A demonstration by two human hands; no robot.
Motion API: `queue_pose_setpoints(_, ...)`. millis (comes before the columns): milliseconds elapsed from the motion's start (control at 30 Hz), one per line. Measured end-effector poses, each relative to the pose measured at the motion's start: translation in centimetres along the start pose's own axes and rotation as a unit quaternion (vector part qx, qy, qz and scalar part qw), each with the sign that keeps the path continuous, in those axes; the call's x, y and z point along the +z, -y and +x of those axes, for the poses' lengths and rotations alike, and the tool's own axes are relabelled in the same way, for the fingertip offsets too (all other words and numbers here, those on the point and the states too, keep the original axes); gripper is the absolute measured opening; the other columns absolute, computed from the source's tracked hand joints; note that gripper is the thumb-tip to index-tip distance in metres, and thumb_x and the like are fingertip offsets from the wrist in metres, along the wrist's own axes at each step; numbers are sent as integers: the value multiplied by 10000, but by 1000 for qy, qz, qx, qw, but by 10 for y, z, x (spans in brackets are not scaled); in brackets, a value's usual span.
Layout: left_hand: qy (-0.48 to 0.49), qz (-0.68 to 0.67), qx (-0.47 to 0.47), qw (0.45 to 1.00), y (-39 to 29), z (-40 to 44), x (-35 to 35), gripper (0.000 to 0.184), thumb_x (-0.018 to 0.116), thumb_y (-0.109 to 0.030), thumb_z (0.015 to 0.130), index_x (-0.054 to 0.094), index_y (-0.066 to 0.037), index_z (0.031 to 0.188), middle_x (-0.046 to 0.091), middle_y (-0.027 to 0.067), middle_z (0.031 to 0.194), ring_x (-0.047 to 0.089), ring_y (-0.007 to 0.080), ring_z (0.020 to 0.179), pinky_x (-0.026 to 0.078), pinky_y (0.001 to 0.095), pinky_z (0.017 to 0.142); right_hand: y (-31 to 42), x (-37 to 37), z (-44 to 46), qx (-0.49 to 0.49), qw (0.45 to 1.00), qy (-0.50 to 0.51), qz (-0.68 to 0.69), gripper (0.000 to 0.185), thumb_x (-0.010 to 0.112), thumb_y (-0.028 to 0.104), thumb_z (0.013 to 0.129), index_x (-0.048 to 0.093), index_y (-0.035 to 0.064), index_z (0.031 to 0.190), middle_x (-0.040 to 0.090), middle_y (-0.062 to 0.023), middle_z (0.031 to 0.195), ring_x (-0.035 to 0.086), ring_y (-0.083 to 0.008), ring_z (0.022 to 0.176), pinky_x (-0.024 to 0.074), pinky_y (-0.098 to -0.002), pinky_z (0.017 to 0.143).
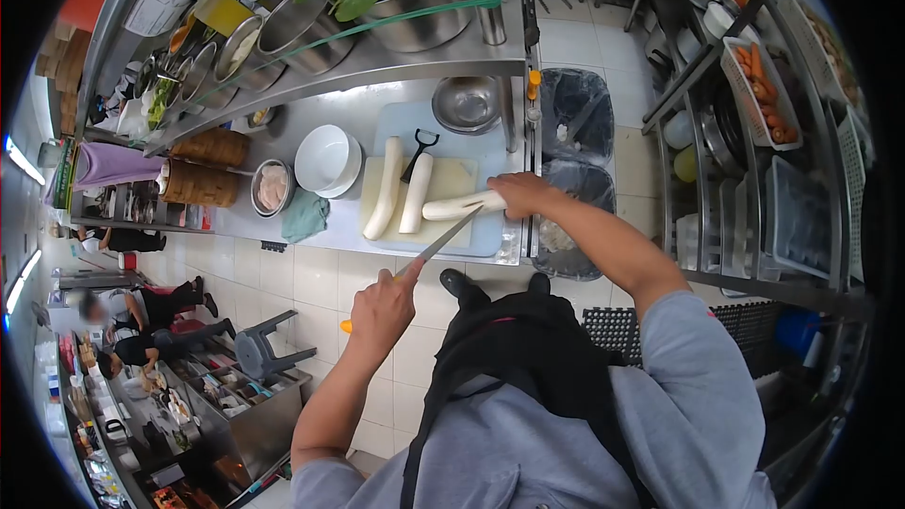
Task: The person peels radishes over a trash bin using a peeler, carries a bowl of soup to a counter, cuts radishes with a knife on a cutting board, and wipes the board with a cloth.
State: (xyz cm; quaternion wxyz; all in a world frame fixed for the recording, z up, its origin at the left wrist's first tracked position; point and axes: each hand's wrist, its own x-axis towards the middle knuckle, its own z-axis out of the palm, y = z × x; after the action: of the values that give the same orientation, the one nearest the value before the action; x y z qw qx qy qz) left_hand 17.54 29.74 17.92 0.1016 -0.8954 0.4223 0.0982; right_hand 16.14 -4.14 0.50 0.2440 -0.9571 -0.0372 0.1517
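My left hand (382,311) is closed round the orange handle of a kitchen knife (441,243). The blade reaches up to the right, and its tip meets a peeled white radish (452,206) near a dark slit or mark. With closed fingers my right hand (518,196) grips the right end of that radish. Two more white radishes, a curved one (385,190) and a straight one (416,193), lie to its left on a cream cutting board (438,238). A black peeler (419,153) rests at the board's far side.
A blue board (396,116) lies under the cream one, with a metal bowl (466,104) behind. White bowls (327,158), a bowl of pale meat (272,187) and a green cloth (305,217) stand left. Lined bins (575,184) adjoin the counter's right end. A shelf (377,68) overhangs it.
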Motion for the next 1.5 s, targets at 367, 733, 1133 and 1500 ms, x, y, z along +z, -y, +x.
queue_pose_setpoints(367,25,20,-8,999,-18,10,-18,540,537,-116,916,542,-233,1443,609,148,776,674,329,584,536,446,521,-2,12,1,22,1000,-18,-2,490,749,102,726,578,45,1181,649,-177,1136,664,-376,1062,556,-469,887)
queue_pose_setpoints(733,17,22,17,999,-19,25,-20,511,524,-109,913,577,-220,1408,631,160,733,679,351,596,550,467,537,1,11,0,67,998,-7,-4,495,765,153,739,582,59,1190,613,-184,1203,641,-366,1126,542,-472,931)
queue_pose_setpoints(1133,46,17,0,999,-10,31,-24,536,525,-94,910,565,-235,1426,641,189,803,683,365,631,551,485,574,-5,19,8,79,997,-16,-6,502,761,166,734,594,64,1197,647,-171,1159,660,-357,1094,552,-466,912)
queue_pose_setpoints(1500,48,0,1,999,15,26,-8,467,543,-166,971,559,-244,1432,645,185,820,691,373,666,554,493,590,-7,18,10,68,997,-17,-16,554,788,203,725,581,69,1222,644,-173,1145,660,-362,1079,553,-464,899)
